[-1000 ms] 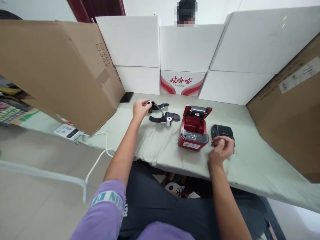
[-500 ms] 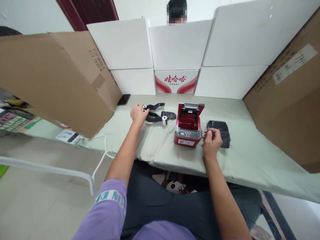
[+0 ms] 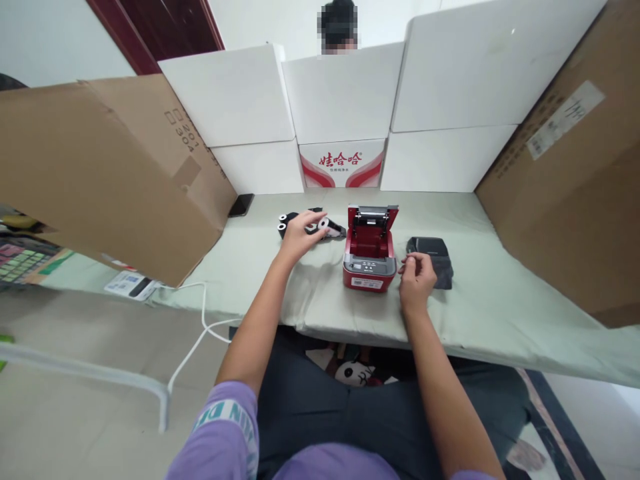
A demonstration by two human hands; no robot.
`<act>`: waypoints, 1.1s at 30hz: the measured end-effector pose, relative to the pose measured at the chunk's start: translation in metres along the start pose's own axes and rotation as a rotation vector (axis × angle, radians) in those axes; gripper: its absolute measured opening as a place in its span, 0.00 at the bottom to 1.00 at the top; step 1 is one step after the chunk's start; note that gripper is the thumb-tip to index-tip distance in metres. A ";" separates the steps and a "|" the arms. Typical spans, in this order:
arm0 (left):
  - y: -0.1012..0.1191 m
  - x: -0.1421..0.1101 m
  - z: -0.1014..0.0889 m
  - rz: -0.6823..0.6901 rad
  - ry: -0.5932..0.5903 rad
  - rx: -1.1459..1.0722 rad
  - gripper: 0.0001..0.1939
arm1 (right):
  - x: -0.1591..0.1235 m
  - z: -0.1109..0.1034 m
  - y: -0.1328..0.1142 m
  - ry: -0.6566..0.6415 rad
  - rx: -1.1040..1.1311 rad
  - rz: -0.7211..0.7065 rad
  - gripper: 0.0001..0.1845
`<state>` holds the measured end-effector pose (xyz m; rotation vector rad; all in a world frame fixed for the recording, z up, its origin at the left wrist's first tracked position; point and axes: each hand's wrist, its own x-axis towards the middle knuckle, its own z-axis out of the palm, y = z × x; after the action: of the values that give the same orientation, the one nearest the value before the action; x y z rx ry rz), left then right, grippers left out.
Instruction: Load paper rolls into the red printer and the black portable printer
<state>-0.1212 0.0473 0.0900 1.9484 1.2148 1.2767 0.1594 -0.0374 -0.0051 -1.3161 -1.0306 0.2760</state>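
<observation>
My left hand [image 3: 299, 235] has its thumb and fingers around a small paper roll [image 3: 325, 224] with a white core and a dark outer side. Two more rolls [image 3: 282, 225] with dark strips lie just left of and behind that hand, partly hidden by it. Right of the rolls stands a red receipt printer [image 3: 369, 267], its lid raised and its bay showing no roll. My right hand [image 3: 418, 277] is closed in a pinch beside the printer's right side; what its fingertips hold, if anything, is hidden. A flat black case-like object [image 3: 439, 260] lies partly behind the right hand.
White boxes [image 3: 345, 93] wall off the back, with a person's head beyond. Cardboard boxes stand at the left [image 3: 135, 167] and right [image 3: 565, 187]. A phone [image 3: 241, 205] lies near the left box. A white cable [image 3: 204, 313] hangs over the front edge.
My left hand has moved right, from the left-hand rolls to the right-hand roll, and closed around it. My right hand stays beside the printer. The whole view has shifted slightly.
</observation>
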 end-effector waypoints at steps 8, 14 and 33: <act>0.050 0.004 0.016 -0.484 0.053 -0.945 0.20 | -0.001 0.003 0.002 -0.035 0.008 -0.002 0.11; 0.066 -0.002 0.036 -0.683 0.115 -1.134 0.13 | 0.001 0.004 0.002 -0.029 0.032 0.013 0.11; 0.063 -0.029 0.039 -0.010 -0.227 -0.596 0.17 | 0.001 0.005 0.007 -0.015 -0.009 0.006 0.08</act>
<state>-0.0659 -0.0060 0.1095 1.5852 0.6328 1.1975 0.1588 -0.0310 -0.0111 -1.3275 -1.0419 0.2858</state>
